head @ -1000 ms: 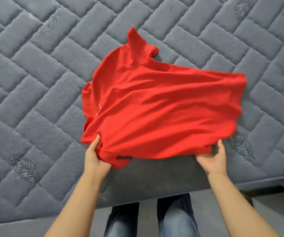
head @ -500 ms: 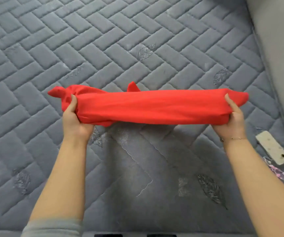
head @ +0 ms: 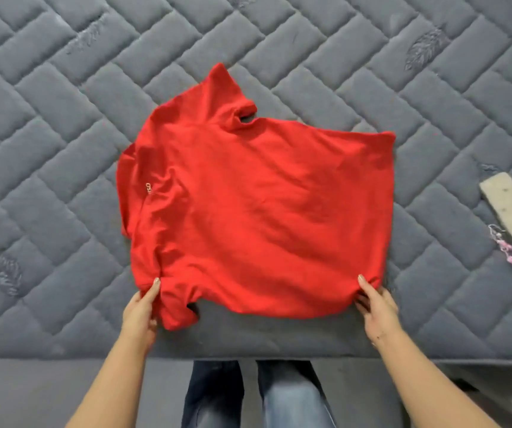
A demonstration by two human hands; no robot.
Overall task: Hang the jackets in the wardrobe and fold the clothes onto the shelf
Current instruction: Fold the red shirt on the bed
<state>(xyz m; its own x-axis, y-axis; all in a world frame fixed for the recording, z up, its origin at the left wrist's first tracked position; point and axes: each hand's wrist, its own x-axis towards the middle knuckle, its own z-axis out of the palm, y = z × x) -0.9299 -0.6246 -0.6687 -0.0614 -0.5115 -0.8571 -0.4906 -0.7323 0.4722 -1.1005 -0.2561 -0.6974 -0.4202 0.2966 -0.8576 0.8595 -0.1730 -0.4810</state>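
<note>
Since the earlier frame the red T-shirt (head: 257, 211) has gone from a band stretched taut in the air between both hands to lying spread on the bed; the view has tipped back down to the near edge.

Bed (head: 47, 149): grey quilted mattress carrying everything.

T-shirt: centre of the bed, one sleeve pointing far, the other bunched at the near left, hem toward the right. Judged soft, light and limp, with creases across the body; it should slide easily on the quilting and sag wherever unsupported. Best taken at the corners or the shoulder seam.

Phone (head: 509, 206): at the right, well apart from the shirt, with a beaded strap.

Left hand (head: 140, 313): grip pinched on the near left sleeve.

Right hand (head: 376, 307): grip pinched on the near right hem corner.
</note>
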